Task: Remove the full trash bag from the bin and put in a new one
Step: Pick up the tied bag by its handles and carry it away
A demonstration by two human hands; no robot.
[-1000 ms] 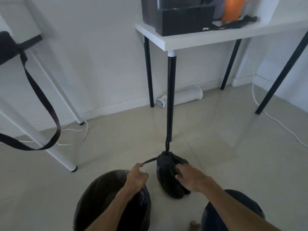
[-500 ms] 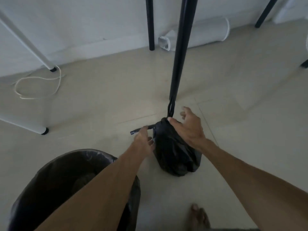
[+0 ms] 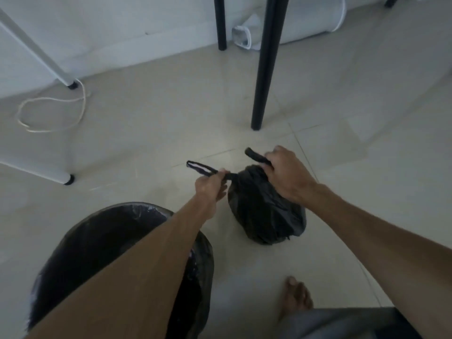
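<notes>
Now both hands, left hand and right hand, grip the handles of the bag; it seems soft and light.

Left forearm hides part of the bin.
</notes>
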